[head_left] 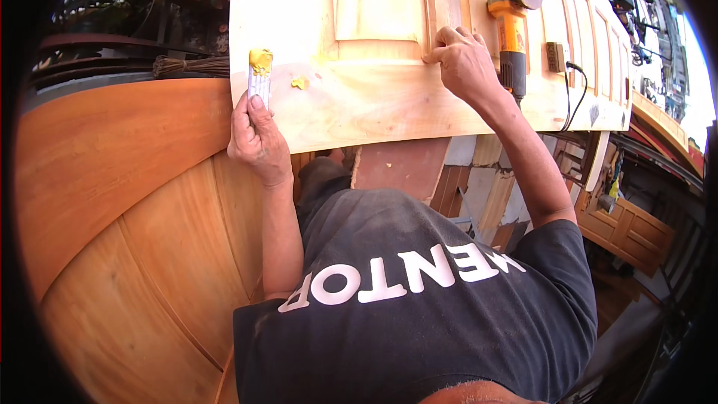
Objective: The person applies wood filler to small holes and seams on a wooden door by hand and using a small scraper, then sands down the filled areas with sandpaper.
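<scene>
A pale wooden panel door (381, 95) lies flat before me. My left hand (261, 137) pinches a narrow flat strip (260, 83) upright over the door's left end, with yellow putty (261, 60) heaped on its tip. A small dab of yellow putty (299, 82) sits on the wood just right of it. My right hand (464, 63) bends its fingers down onto the door, a fingertip touching the lower right corner of a recessed panel (378, 5). Whether those fingers pinch something small is hidden.
An angle grinder (510, 31) with a sanding disc lies on the door, right of my right hand. A box (556, 57) with a black cord (580, 95) is beyond it. An orange-brown wooden door (151, 213) stands at my left. A bundle of sticks (190, 65) lies behind.
</scene>
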A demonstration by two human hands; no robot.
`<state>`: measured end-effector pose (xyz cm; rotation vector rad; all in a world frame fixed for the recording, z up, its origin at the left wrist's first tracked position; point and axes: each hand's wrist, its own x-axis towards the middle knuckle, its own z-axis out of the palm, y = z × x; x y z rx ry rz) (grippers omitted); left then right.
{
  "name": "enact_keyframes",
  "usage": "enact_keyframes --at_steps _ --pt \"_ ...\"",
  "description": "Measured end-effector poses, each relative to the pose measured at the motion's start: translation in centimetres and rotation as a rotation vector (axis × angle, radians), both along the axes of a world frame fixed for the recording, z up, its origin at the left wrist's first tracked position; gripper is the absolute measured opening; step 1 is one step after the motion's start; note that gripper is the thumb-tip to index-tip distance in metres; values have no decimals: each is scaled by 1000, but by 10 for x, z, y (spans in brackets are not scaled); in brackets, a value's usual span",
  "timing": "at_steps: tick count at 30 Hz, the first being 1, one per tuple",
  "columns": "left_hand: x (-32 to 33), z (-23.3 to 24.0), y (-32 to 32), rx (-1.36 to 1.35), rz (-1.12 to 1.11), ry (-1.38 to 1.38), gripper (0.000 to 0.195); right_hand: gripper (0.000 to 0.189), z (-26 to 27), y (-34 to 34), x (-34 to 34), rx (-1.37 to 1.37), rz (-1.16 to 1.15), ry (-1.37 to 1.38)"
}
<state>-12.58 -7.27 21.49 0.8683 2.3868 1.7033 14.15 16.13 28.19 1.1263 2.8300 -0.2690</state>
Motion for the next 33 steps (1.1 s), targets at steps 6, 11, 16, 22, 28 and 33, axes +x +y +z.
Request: enact_keyframes --at_steps 6,11,16,22,28,33 --pt "2 0 1 -8 9 7 21 27 -4 16 2 -167 -85 35" --pt "1 -2 -1 -19 11 28 21 30 13 25 5 -516 -446 185" --pt "1 -2 1 -24 12 14 21 31 -1 0 18 -73 -107 212" --pt "0 -1 1 -19 -2 24 22 32 -9 -19 27 68 -23 169" --pt "1 1 0 -21 1 18 22 25 0 -6 24 -381 -283 357" --pt "1 1 1 -8 -8 39 21 26 3 -3 28 -302 -321 398"
